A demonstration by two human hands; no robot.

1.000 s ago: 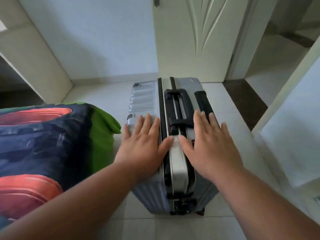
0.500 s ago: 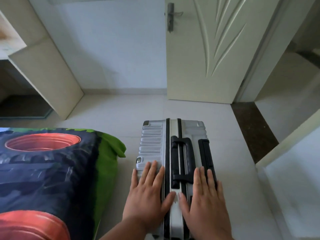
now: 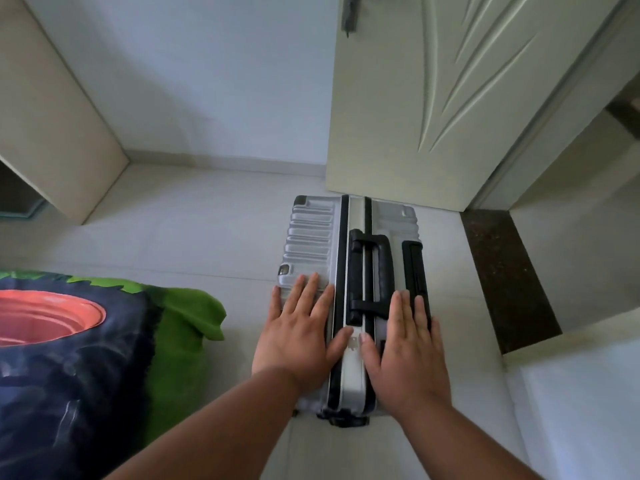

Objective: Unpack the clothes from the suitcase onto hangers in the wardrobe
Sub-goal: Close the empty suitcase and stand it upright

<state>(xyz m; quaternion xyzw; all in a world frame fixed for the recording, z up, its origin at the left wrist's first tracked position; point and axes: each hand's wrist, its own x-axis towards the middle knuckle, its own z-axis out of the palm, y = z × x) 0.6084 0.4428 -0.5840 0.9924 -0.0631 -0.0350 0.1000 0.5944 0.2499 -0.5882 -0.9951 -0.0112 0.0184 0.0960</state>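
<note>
We see a ribbed silver hard-shell suitcase standing closed on the pale tiled floor, its black carry handle facing up. Both hands lie flat on it with straight fingers — the left hand on the ribbed shell, the right hand beside the handle. A cream panelled door stands behind; a green-edged printed bedspread lies left.

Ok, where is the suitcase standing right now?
In the head view the suitcase stands upright and closed on the floor, centre frame, before the door, with the bed's printed cover at its left.
</note>
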